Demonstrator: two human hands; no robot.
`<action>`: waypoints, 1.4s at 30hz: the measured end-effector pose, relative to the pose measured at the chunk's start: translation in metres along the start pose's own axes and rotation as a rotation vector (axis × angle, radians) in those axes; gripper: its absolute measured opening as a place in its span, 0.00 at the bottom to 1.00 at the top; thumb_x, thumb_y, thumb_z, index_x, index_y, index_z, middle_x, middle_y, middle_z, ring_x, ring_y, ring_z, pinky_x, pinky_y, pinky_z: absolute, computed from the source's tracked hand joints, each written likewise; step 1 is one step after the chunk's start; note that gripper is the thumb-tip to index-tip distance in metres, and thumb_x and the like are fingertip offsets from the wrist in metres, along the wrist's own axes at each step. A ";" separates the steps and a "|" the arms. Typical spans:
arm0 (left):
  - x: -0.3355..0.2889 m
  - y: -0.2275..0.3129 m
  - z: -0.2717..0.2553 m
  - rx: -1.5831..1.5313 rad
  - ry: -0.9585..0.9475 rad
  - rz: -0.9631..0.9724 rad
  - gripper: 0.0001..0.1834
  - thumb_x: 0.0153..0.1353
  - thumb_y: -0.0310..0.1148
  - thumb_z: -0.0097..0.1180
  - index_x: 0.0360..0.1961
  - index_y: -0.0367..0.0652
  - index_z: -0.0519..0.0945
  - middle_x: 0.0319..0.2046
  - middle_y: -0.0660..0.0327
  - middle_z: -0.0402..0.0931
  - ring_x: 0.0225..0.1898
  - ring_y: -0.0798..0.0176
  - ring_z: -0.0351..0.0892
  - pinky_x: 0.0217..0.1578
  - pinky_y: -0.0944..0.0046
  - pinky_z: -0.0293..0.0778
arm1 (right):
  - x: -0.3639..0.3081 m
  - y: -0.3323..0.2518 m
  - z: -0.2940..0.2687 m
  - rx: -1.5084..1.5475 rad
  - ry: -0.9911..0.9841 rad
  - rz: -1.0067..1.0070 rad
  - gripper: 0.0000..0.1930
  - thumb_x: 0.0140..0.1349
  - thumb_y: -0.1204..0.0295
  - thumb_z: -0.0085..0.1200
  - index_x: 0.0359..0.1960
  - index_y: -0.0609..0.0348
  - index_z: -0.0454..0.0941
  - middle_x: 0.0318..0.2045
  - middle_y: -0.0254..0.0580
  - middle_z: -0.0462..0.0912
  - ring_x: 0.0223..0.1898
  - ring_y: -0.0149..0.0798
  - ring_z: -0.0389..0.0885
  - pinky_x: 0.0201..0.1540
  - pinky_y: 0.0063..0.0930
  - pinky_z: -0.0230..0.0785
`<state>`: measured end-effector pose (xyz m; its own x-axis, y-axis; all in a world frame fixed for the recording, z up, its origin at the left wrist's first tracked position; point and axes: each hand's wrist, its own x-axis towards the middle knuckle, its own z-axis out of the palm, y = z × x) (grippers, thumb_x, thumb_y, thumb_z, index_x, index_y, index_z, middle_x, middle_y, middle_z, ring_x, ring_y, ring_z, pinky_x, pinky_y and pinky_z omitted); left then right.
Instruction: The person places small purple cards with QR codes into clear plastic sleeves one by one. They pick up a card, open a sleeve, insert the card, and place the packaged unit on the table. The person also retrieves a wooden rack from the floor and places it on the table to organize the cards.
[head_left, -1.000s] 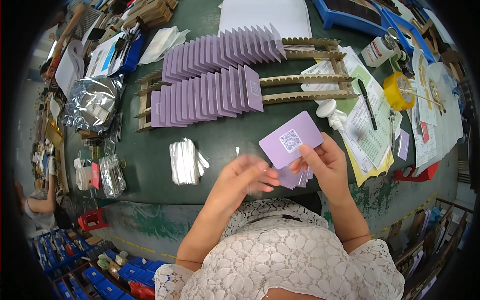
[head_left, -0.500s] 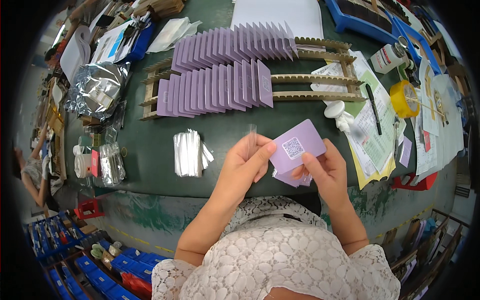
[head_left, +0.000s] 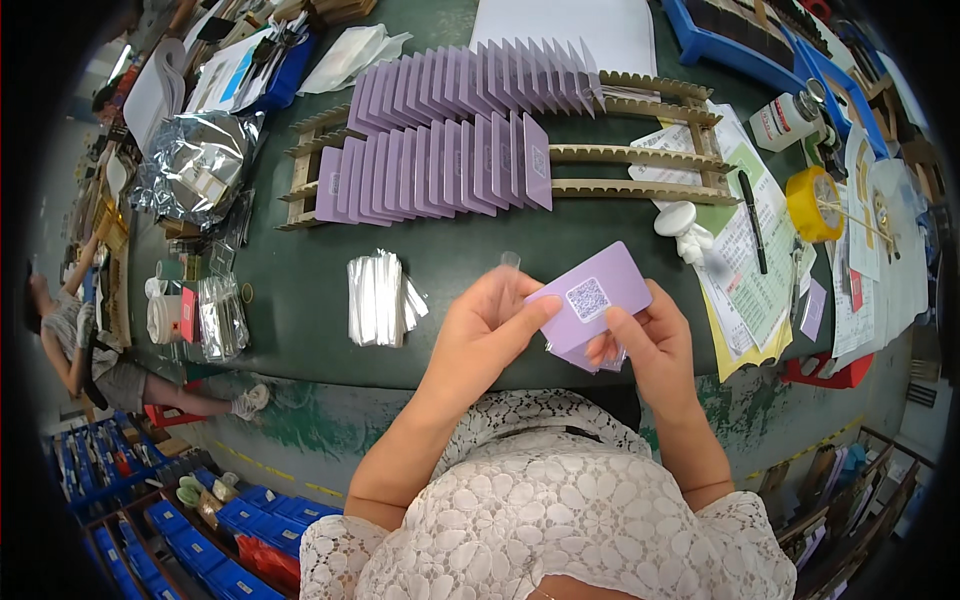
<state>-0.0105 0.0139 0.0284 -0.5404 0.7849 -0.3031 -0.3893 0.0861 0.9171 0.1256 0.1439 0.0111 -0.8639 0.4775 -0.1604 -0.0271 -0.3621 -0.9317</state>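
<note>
Both the left hand [head_left: 487, 335] and right hand [head_left: 650, 345] have fingers clamped on a purple card [head_left: 590, 297], seemingly topping a small stack, above the green tabletop [head_left: 480, 260].

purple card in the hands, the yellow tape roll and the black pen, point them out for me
purple card [head_left: 590, 300], head view, on its flat face beside the printed square code.
yellow tape roll [head_left: 806, 203], head view, on the left side of its yellow ring.
black pen [head_left: 752, 221], head view, midway along its barrel, lying on the papers.
</note>
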 end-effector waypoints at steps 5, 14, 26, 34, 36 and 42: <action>0.010 -0.004 -0.003 0.038 0.059 -0.027 0.09 0.63 0.32 0.55 0.37 0.35 0.74 0.20 0.70 0.68 0.19 0.81 0.60 0.18 0.78 0.55 | -0.005 0.001 0.009 -0.031 0.017 -0.015 0.10 0.65 0.75 0.47 0.46 0.67 0.69 0.27 0.42 0.80 0.26 0.29 0.78 0.28 0.19 0.70; 0.011 -0.006 -0.023 -0.150 0.095 -0.062 0.22 0.60 0.30 0.55 0.53 0.31 0.69 0.31 0.61 0.74 0.24 0.73 0.71 0.22 0.76 0.64 | 0.010 0.008 0.001 -0.016 0.166 -0.070 0.07 0.66 0.74 0.46 0.41 0.64 0.68 0.30 0.47 0.82 0.28 0.29 0.80 0.31 0.17 0.67; 0.000 -0.020 -0.033 -0.186 0.057 -0.173 0.08 0.59 0.30 0.57 0.34 0.36 0.77 0.33 0.51 0.80 0.37 0.56 0.82 0.38 0.64 0.78 | 0.013 0.005 -0.004 -0.079 0.132 -0.035 0.09 0.66 0.73 0.46 0.44 0.66 0.70 0.28 0.46 0.82 0.26 0.30 0.80 0.29 0.18 0.66; -0.001 -0.031 -0.032 -0.061 0.026 -0.121 0.08 0.52 0.23 0.63 0.31 0.38 0.75 0.27 0.56 0.79 0.33 0.62 0.82 0.37 0.66 0.77 | 0.012 -0.001 -0.011 -0.024 0.097 -0.059 0.09 0.65 0.73 0.47 0.44 0.65 0.70 0.29 0.45 0.83 0.27 0.29 0.80 0.29 0.16 0.65; -0.002 -0.035 -0.033 -0.049 0.011 -0.104 0.10 0.50 0.22 0.65 0.31 0.39 0.75 0.27 0.57 0.80 0.32 0.65 0.81 0.34 0.68 0.75 | 0.012 -0.005 -0.011 -0.024 0.094 -0.081 0.09 0.65 0.74 0.47 0.44 0.65 0.70 0.29 0.45 0.83 0.26 0.29 0.80 0.29 0.16 0.65; -0.006 -0.031 -0.027 -0.076 0.003 -0.136 0.12 0.49 0.22 0.66 0.34 0.40 0.76 0.29 0.58 0.81 0.31 0.69 0.80 0.30 0.71 0.72 | 0.011 -0.009 -0.011 -0.034 0.080 -0.086 0.08 0.65 0.74 0.47 0.43 0.65 0.69 0.29 0.45 0.82 0.26 0.28 0.79 0.30 0.16 0.66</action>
<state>-0.0156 -0.0101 -0.0056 -0.4811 0.7674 -0.4239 -0.5140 0.1449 0.8455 0.1220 0.1617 0.0142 -0.8161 0.5684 -0.1042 -0.0808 -0.2907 -0.9534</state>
